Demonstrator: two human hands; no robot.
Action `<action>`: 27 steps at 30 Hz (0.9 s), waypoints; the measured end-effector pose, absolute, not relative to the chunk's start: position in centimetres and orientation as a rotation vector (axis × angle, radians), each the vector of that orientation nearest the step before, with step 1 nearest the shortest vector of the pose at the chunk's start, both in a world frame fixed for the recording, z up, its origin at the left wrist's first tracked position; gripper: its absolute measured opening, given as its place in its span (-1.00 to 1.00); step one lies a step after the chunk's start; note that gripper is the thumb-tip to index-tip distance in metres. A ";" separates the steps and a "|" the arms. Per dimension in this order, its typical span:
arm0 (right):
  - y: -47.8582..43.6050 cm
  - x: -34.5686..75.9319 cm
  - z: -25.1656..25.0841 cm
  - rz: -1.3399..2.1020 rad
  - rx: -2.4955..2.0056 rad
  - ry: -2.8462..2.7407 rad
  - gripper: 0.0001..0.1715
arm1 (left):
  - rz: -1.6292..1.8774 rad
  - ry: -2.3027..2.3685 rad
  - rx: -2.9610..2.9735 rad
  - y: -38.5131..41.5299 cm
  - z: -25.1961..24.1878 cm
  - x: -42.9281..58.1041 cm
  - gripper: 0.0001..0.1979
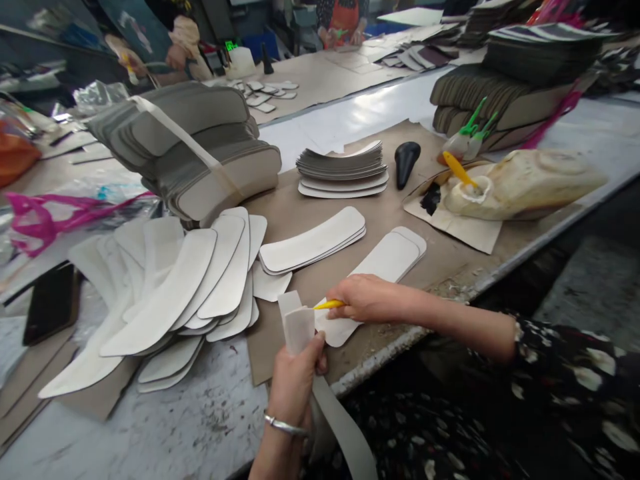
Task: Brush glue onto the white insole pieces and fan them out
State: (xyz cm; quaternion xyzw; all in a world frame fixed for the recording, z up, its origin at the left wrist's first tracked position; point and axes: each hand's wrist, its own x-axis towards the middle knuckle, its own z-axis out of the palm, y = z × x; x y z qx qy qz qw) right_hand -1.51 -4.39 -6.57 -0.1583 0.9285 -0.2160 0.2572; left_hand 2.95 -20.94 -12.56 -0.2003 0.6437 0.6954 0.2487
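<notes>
My left hand (299, 370), with a silver bangle at its wrist, is closed around a long pale strip (345, 427). The upper end of the strip shows as overlapping flaps above the fingers, and its tail hangs over the table edge. Pinched in my right hand (367, 298) is a slim yellow tool (329, 304), its tapered tip at the strip's upper end. Below and behind that hand lie curved white pieces (395, 257), overlapping. Another small stack of white pieces (313, 240) sits just beyond.
Fanned white pieces (165, 293) and a phone (53, 303) lie left. Strapped bundles (195, 147) stand behind. A black-handled object (407, 163), a jug on its side (540, 183) with a yellow stick (459, 169), and green-tipped bottles (465, 137) are right. Co-workers' hands (177, 57) show at back.
</notes>
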 end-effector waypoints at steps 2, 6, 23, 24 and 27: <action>-4.8 -1.8 -6.5 -0.513 -0.413 2.516 -0.73 | 1.882 1.746 -0.558 -21.1 -12.3 2.9 -0.73; -5.2 -2.0 -6.6 -0.467 -0.428 2.524 -0.74 | 1.872 1.705 -0.557 -21.2 -11.9 2.7 -0.73; -1.5 -0.2 -6.4 -0.266 -0.408 2.627 -0.74 | 1.826 1.891 -0.753 -19.6 -12.2 3.2 -0.66; -0.1 0.2 -6.0 -0.250 -0.344 2.647 -0.75 | 1.825 1.890 -0.746 -19.7 -12.1 3.2 -0.65; 3.7 1.2 -5.3 -0.205 -0.147 2.741 -0.74 | 1.826 1.898 -0.724 -19.8 -11.9 3.3 -0.65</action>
